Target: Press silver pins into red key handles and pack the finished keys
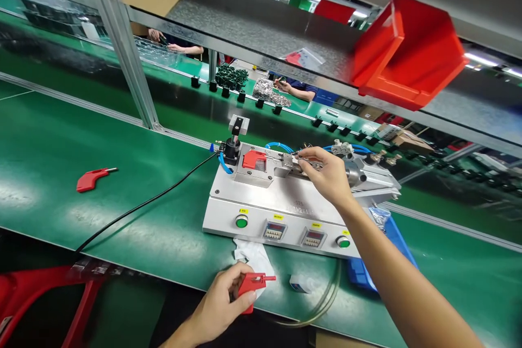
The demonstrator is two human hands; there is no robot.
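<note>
Nearest the person, at six o'clock from the jig (285, 201), the left hand (222, 304) was curled around a red part (250, 285), thumb and fingers pinching it just off the tabletop (49, 141) edge. A white bag (253, 255) lay just behind that hand, touching the jig's front. At five o'clock a clear hose (326, 299) looped off the edge, and a blue tray (361, 272) sat partly under the right forearm. On the jig's front face were two green buttons (241, 221) with two small displays (274, 230) between them. The right hand (326, 174) reached over the jig's top, fingertips drawn together on a metal piece (294, 159). At nine o'clock from those fingertips, a second red part (253, 159) sat in the jig's nest. A black cable (142, 206) ran from the jig towards eight o'clock. Well apart at nine o'clock, a third red part (92, 178) lay on the tabletop. Farther off, at twelve o'clock, a co-worker's hand (284, 86) worked beyond the belt, and a red bin (408, 54) hung at two o'clock overhead.
</note>
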